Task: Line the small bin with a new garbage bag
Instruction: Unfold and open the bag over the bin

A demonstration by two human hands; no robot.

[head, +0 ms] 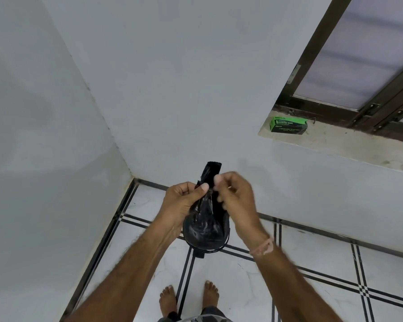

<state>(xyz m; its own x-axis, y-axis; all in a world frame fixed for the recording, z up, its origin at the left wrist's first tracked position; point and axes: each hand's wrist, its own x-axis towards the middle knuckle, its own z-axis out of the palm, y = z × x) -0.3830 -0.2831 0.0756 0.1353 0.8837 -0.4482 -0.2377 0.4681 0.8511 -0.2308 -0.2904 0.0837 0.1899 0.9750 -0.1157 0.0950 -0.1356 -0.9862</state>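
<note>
A black garbage bag (211, 174), still folded into a narrow strip, stands up between my hands in front of the wall. My left hand (184, 201) pinches its left edge between thumb and fingers. My right hand (236, 194) pinches the right edge at the same height. Below the hands, on the floor, sits the small black bin (206, 231) with crinkled black plastic showing inside its rim; the hands hide its upper part.
A green box of garbage bags (288, 125) lies on the window sill (335, 145) at the upper right. White walls meet in a corner at the left. My bare feet (189, 298) stand on the white tiled floor just in front of the bin.
</note>
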